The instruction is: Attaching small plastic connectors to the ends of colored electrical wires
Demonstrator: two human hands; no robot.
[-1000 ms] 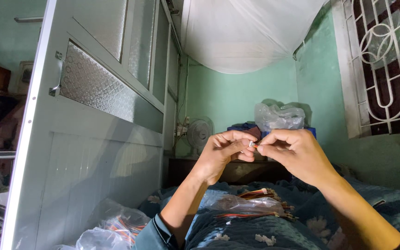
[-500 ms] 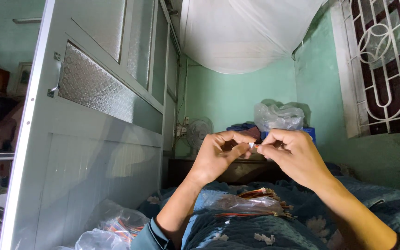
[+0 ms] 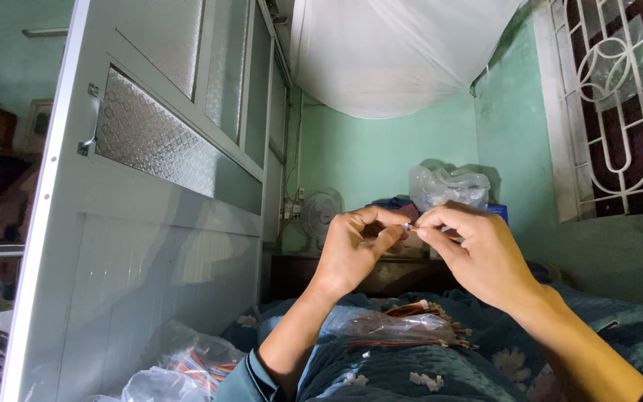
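My left hand point(image 3: 357, 249) and my right hand point(image 3: 478, 249) are raised in front of me, fingertips meeting. Between them they pinch a tiny orange-and-white piece point(image 3: 411, 228), most of it hidden by the fingers. Below the hands, on my lap, lies a clear plastic bag of thin red and orange wires point(image 3: 400, 327) on a blue flowered blanket point(image 3: 426, 372).
A grey panelled door with frosted glass point(image 3: 158, 223) stands close at the left. A second clear bag of coloured wires point(image 3: 187, 361) lies at the lower left. A small fan point(image 3: 320, 216) and a crumpled plastic bag point(image 3: 448, 186) sit at the back. A barred window point(image 3: 619, 104) is at the right.
Both hands have stayed together at the same height, with only small shifts of the fingers on the tiny piece.
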